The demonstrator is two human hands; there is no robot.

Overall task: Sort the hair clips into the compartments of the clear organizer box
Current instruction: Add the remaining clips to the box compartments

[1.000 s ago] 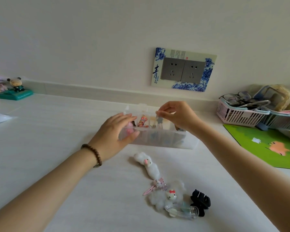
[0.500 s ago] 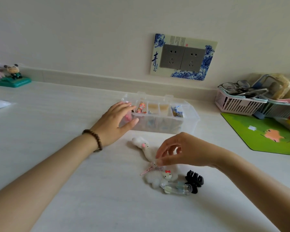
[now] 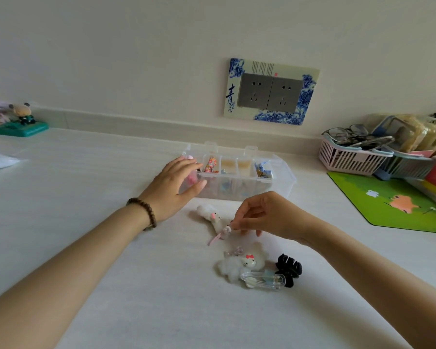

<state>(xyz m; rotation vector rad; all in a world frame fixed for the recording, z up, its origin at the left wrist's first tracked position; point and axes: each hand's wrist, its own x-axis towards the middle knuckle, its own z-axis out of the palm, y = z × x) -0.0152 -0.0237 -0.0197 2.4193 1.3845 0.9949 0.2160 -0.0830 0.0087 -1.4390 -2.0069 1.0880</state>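
Soft, even daylight fills the scene, bright without harshness, and its source cannot be told. The white tabletop (image 3: 86,197) reads slightly washed out, with no hard glare. Shadows are faint and diffuse: a pale one under the left hand (image 3: 173,188), another beneath the right hand (image 3: 267,216). Wide-angle distortion bends the tabletop's far edge and stretches both forearms toward the lower corners. Detail is soft overall; the clear organizer box (image 3: 285,177) looks hazy, and the pink basket (image 3: 347,158) near the right edge is smeared.
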